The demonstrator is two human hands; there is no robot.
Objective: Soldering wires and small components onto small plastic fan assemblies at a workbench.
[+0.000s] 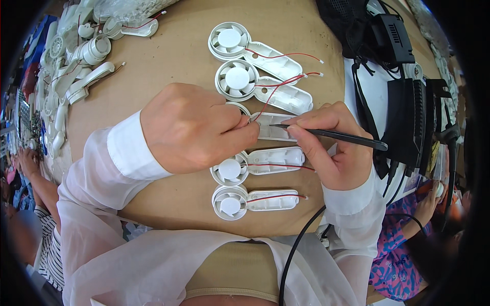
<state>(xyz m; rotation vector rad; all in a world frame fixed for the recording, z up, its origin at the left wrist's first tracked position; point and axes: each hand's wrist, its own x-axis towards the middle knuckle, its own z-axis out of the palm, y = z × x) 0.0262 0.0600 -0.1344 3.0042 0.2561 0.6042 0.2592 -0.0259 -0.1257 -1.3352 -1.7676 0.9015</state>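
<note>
Five white handheld fan halves lie in a column on the brown table, each with a round bladed head and an open handle shell. Over the middle fan half (274, 134), my left hand (196, 130) is closed, thumb and finger pinching a red wire (266, 103) beside its head. That wire runs up and right from my fingertips; its pinched end is hidden. My right hand (339, 148) grips black tweezers (349, 137), their tips over the same handle shell. Above lie the second fan half (238, 78) and the farthest one (229, 37); below, the fourth (229, 169) and nearest one (230, 205).
A pile of white fan parts (76, 61) covers the table's far left. At right stand a black device (406, 122), a black bag (344, 25) and a black cable (301, 239). Other people's hands (28, 162) show at the left edge, and another person's arm (423, 209) at right.
</note>
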